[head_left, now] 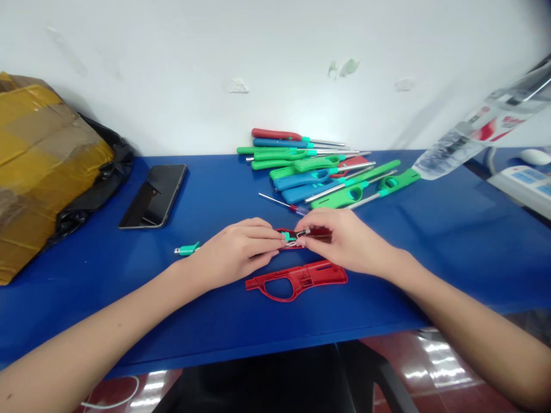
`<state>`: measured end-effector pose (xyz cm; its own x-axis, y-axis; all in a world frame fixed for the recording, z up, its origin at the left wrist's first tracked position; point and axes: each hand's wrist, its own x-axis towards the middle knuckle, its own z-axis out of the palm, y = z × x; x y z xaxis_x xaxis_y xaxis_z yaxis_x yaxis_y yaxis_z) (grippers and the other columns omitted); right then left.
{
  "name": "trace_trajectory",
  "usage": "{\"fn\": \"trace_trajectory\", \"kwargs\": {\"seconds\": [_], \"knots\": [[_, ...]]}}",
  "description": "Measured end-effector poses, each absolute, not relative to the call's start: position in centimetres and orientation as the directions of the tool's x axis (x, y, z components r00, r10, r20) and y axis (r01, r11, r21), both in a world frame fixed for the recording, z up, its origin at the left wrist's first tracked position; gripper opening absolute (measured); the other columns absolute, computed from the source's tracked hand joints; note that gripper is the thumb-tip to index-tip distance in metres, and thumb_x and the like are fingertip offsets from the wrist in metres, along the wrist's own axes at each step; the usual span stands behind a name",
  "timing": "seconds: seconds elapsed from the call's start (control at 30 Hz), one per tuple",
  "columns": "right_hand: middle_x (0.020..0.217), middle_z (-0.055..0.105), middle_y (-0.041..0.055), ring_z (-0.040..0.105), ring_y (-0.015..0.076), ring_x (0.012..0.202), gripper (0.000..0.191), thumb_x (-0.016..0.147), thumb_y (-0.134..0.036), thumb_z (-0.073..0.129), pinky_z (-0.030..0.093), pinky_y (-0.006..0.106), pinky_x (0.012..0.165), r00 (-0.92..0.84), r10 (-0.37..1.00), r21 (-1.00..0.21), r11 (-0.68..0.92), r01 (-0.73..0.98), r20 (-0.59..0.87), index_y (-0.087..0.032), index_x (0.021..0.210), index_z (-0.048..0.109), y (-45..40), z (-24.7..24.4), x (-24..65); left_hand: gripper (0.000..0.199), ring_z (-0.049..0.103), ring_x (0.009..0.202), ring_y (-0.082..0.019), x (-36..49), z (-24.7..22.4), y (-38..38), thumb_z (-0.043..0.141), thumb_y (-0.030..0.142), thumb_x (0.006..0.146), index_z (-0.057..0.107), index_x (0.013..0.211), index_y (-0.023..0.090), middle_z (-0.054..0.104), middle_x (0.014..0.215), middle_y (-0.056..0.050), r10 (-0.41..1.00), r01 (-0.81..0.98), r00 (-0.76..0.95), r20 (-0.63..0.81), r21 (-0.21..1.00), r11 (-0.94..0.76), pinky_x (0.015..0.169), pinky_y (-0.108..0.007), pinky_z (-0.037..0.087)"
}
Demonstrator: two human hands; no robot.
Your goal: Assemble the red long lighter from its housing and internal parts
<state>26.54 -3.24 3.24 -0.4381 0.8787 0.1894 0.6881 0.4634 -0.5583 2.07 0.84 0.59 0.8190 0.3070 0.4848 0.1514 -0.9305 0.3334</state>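
A red lighter half-shell [282,231] with parts inside lies on the table, partly hidden by my hands. My left hand [241,249] is closed on its left end, fingertips beside a teal trigger piece [286,236]. With thumb and forefinger, my right hand [350,238] pinches a small part with thin white wire [303,233] at the shell's middle. The other red half-shell [316,275] rests just in front, hollow side up. Left of my left hand, a teal nozzle piece with a metal tip [187,250] pokes out from behind the wrist.
Behind my hands lies a screwdriver [297,209]. Several green, blue and red stick lighters [310,166] are piled near the wall. A phone [154,196] and a taped package [47,166] are on the left; a tilted water bottle [451,146] and a white power strip [527,183] are right.
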Motion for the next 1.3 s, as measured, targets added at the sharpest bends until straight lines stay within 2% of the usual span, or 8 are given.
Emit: {"fn": "trace_trajectory", "kwargs": {"seconds": [0.2,0.33,0.47,0.7,0.83,1.0,1.13,1.3], "knots": [[0.086,0.073,0.0030,0.064,0.0155,0.074,0.010,0.088,-0.021,0.065,0.050,0.028,0.067,-0.415,0.882,-0.621,0.457,0.636,0.224,-0.020,0.094,0.073,-3.1,2.6,26.5,0.024,0.065,0.101,-0.021,2.1,0.5,1.0,0.059,0.015,0.093,0.070,0.114,0.018,0.075,0.107,-0.006,0.281,0.132,0.816,0.506,0.311,-0.941,0.089,-0.037,0.060],[0.089,0.073,0.0050,0.065,0.0191,0.085,0.010,0.086,-0.025,0.071,0.052,0.033,0.076,-0.410,0.864,-0.555,0.503,0.662,0.294,-0.022,0.093,0.077,-3.0,2.2,26.2,0.022,0.066,0.101,-0.021,2.2,0.6,1.1,0.060,0.014,0.091,0.071,0.109,0.019,0.076,0.106,-0.006,0.266,0.119,0.820,0.506,0.303,-0.946,0.088,-0.038,0.060],[0.085,0.074,0.0048,0.066,0.0184,0.079,0.010,0.085,-0.025,0.072,0.052,0.031,0.072,-0.436,0.846,-0.517,0.533,0.670,0.307,-0.021,0.092,0.078,-3.1,2.3,26.3,0.020,0.065,0.100,-0.021,2.2,0.7,1.0,0.061,0.013,0.091,0.072,0.107,0.017,0.076,0.105,-0.005,0.276,0.128,0.819,0.503,0.309,-0.942,0.088,-0.038,0.060],[0.089,0.078,0.0026,0.072,0.0178,0.076,0.014,0.087,-0.020,0.065,0.054,0.028,0.068,-0.364,0.905,-0.639,0.415,0.648,0.219,-0.022,0.094,0.078,-3.0,3.0,27.2,0.022,0.065,0.099,-0.020,2.2,0.6,0.8,0.059,0.015,0.092,0.072,0.109,0.019,0.076,0.102,-0.006,0.345,0.172,0.804,0.484,0.367,-0.914,0.086,-0.034,0.060],[0.085,0.077,0.0028,0.070,0.0167,0.073,0.013,0.086,-0.019,0.064,0.053,0.028,0.066,-0.381,0.903,-0.666,0.409,0.624,0.198,-0.021,0.088,0.078,-2.7,2.8,27.1,0.022,0.064,0.100,-0.019,2.3,0.5,0.8,0.059,0.015,0.092,0.072,0.110,0.018,0.076,0.102,-0.006,0.344,0.152,0.802,0.488,0.389,-0.908,0.086,-0.033,0.060],[0.081,0.076,0.0029,0.067,0.0152,0.068,0.014,0.089,-0.022,0.063,0.050,0.026,0.062,-0.434,0.879,-0.604,0.456,0.653,0.195,-0.019,0.089,0.077,-2.9,3.4,27.1,0.019,0.063,0.099,-0.019,2.4,0.4,0.6,0.059,0.013,0.092,0.072,0.107,0.016,0.076,0.102,-0.005,0.341,0.151,0.796,0.500,0.381,-0.912,0.085,-0.032,0.060],[0.095,0.074,0.0062,0.067,0.0166,0.078,0.017,0.089,-0.023,0.066,0.052,0.027,0.069,-0.591,0.788,-0.539,0.577,0.614,0.170,-0.020,0.102,0.076,-3.4,4.1,27.5,0.019,0.064,0.099,-0.020,2.4,0.4,0.6,0.059,0.014,0.092,0.072,0.107,0.016,0.076,0.103,-0.004,0.349,0.169,0.796,0.494,0.372,-0.913,0.085,-0.034,0.060],[0.110,0.068,0.0081,0.067,0.0185,0.093,0.023,0.094,-0.022,0.058,0.055,0.030,0.081,-0.647,0.742,-0.468,0.642,0.608,0.178,-0.022,0.111,0.073,-3.8,3.6,28.0,0.020,0.064,0.099,-0.021,2.3,0.4,0.6,0.060,0.015,0.092,0.072,0.107,0.017,0.076,0.103,-0.004,0.365,0.190,0.799,0.479,0.375,-0.907,0.085,-0.035,0.060]]}}
